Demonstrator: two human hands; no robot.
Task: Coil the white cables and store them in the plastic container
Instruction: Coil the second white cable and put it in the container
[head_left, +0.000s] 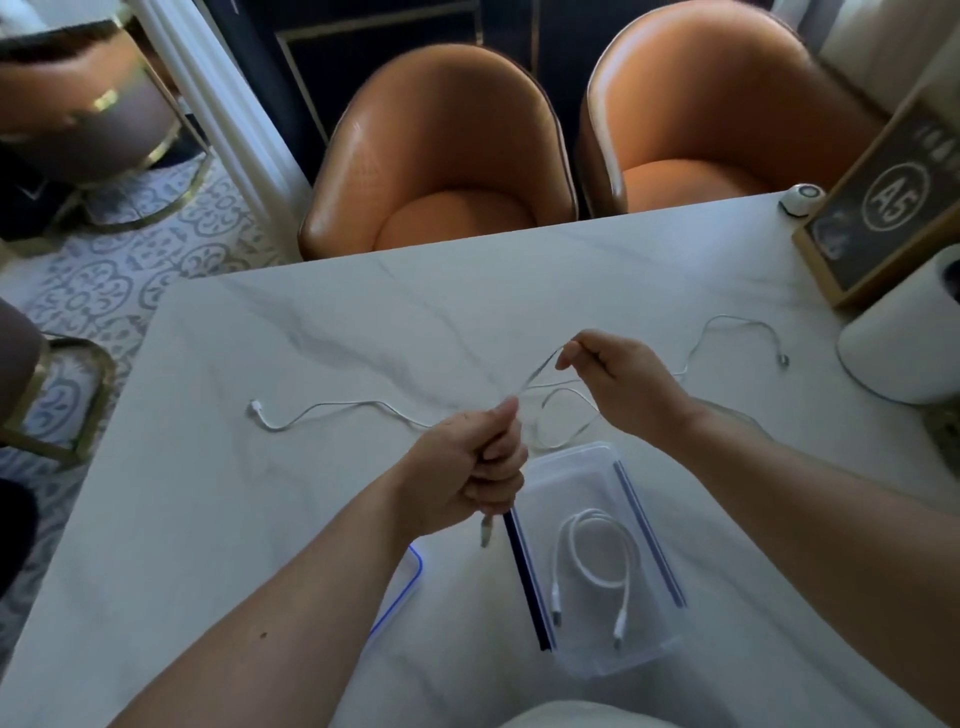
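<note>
The left hand is curled into a fist round a white cable, thumb on top; a plug hangs out of the bottom of that fist, just above the tabletop; the right hand is held farther out and to the right of the left hand, pinching the same cable between thumb and forefinger, the other fingers loosely bent; the cable runs taut and slanted from the left thumb up to that pinch, both hands raised off the tabletop; under the span between the hands a slack loop sags toward the surface; a loose strand trails away to the left of the left hand and ends in a small white connector lying flat; another strand curls out beyond the right hand and ends in a second connector; whether these strands belong to the held cable or to another cannot be told; the plastic container sits open just right of the left hand and below the right wrist, and a coiled cable lies inside it, both its ends pointing toward the person; a clear lid with a blue rim lies beneath the left forearm; beyond the right hand stand a framed sign and a white cylinder; two orange chairs face the far edge.
</note>
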